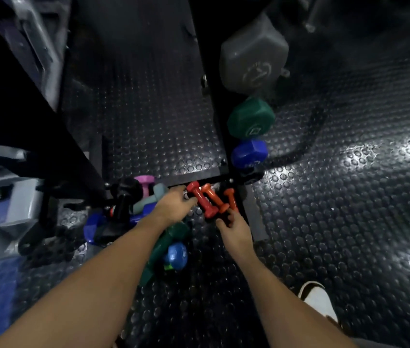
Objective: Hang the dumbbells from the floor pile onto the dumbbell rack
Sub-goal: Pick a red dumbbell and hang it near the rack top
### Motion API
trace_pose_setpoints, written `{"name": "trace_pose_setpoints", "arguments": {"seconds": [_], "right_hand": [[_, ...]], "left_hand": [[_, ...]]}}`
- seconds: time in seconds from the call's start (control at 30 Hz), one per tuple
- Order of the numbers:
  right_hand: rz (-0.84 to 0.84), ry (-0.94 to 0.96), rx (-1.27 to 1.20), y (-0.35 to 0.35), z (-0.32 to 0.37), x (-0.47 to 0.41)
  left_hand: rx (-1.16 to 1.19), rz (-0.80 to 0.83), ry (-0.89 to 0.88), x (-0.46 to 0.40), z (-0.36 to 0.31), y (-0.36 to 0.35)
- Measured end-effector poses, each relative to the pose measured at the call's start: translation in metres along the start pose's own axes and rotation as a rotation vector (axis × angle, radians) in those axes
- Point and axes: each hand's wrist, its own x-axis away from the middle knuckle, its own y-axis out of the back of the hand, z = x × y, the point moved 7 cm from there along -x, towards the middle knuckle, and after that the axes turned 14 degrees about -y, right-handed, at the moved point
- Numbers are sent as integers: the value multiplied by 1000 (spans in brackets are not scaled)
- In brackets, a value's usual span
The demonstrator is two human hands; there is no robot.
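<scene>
Both hands reach down to the floor pile: the left hand (173, 205) curls onto the red dumbbell (202, 202), which lies pointing away from the person, while the right hand (235, 228), loosely curled, holds nothing just below the orange dumbbells (216, 199).

Three small dumbbells (209, 200) in red and orange lie on the floor. Three big dumbbells (250, 116) hang on the rack (214, 101). Two hands (173, 205) reach down.
</scene>
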Motion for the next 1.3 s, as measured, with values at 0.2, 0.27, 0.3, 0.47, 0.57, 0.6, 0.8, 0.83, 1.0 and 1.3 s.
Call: {"name": "trace_pose_setpoints", "arguments": {"seconds": [0.2, 0.27, 0.3, 0.47, 0.57, 0.6, 0.8, 0.83, 1.0, 1.3], "right_hand": [[110, -217, -210, -32, -26, -42], [138, -318, -325, -44, -36, -53], [145, -355, -380, -48, -40, -58], [179, -471, -584, -63, -52, -76], [164, -523, -650, -68, -56, -85], [158, -533, -672, -70, -57, -87], [198, -567, -872, -85, -58, -99], [209, -568, -891, -87, -55, -100], [207, -566, -954, -88, -51, -100], [85, -341, -819, -55, -30, -87]], "left_hand": [[-103, -16, 25, -51, 16, -27], [-228, -47, 41, -64, 9, -34], [-285, -73, 36, -69, 5, -37], [-355, -75, 34, -95, 16, -49], [-332, -53, 37, -111, 41, -53], [-316, -57, 29, -116, 48, -55], [-206, -104, 23, -132, 68, -61], [-191, -113, 35, -134, 71, -61], [-66, -160, 134, -132, 80, -54], [82, -164, 127, -107, 47, -23]]}}
